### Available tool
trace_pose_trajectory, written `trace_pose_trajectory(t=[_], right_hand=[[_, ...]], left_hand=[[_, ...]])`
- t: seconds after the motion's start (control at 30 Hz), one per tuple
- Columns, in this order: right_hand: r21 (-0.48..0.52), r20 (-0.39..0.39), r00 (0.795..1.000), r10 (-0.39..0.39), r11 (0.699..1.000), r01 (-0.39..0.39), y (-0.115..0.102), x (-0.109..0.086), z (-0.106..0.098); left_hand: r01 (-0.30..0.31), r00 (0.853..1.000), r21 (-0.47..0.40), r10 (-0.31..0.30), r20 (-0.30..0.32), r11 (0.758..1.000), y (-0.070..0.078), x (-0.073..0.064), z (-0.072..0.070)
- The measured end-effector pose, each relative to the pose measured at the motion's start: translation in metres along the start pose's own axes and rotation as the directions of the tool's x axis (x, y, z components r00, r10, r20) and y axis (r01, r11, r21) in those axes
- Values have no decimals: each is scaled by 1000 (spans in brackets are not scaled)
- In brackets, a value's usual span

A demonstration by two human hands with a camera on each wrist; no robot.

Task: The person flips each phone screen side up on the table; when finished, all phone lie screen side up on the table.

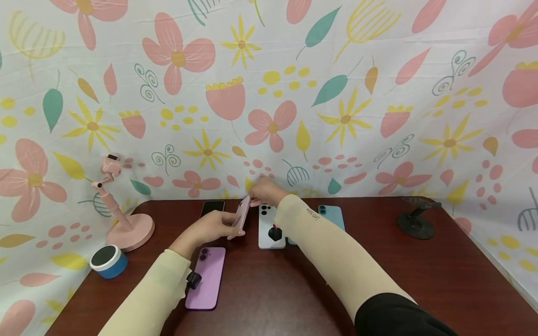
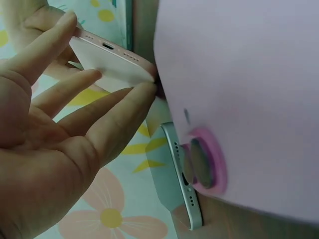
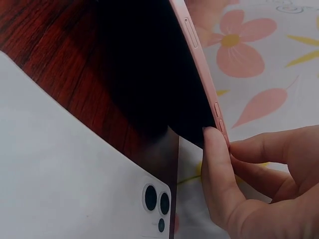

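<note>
A pink phone is held tilted up on edge above the table, between both hands. My left hand grips its near end, thumb and fingertips at the bottom edge, where the charging port shows in the left wrist view. At the far end my right hand pinches the phone between thumb and fingers. The right wrist view shows its dark screen and side buttons. Right of it lies a white phone, camera side up. Under my left wrist lies a purple phone, its cameras facing up.
A black phone lies behind my left hand. A light blue phone is partly covered by my right forearm. On the left stand a pink phone stand and a blue-and-white round container. A black stand is at the right.
</note>
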State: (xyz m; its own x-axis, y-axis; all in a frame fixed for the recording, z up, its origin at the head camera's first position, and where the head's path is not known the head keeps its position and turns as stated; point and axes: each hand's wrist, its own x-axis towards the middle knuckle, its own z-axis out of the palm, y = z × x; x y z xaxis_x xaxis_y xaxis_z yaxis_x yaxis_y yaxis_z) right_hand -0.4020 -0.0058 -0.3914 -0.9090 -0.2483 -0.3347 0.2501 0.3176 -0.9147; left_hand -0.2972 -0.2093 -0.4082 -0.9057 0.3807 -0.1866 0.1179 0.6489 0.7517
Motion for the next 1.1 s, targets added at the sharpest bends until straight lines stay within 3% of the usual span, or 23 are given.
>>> trace_pose_trajectory(t=[0.23, 0.37, 0.57, 0.8, 0.93, 1.1], right_hand=[[55, 8, 1000, -4, 998, 3, -1, -2, -1], [15, 12, 1000, -3, 1000, 3, 1, -3, 0], [-51, 41, 997, 60, 997, -58, 0, -8, 6], [-186, 17, 1000, 1, 983, 2, -13, -16, 16], [-178, 18, 1000, 8, 984, -4, -16, -17, 18], [-161, -2, 1000, 0, 987, -1, -14, -18, 18]], left_hand=[[34, 999, -197, -26, 45, 980, 0, 3, 0], [56, 998, -238, -44, 53, 970, -1, 4, 1], [78, 997, -161, -78, 6, 984, 5, 4, 5], [94, 995, -12, -95, -33, 995, 15, 4, 9], [89, 996, 29, -88, -26, 996, 16, 5, 11], [56, 998, 19, -56, -20, 998, 16, 5, 13]])
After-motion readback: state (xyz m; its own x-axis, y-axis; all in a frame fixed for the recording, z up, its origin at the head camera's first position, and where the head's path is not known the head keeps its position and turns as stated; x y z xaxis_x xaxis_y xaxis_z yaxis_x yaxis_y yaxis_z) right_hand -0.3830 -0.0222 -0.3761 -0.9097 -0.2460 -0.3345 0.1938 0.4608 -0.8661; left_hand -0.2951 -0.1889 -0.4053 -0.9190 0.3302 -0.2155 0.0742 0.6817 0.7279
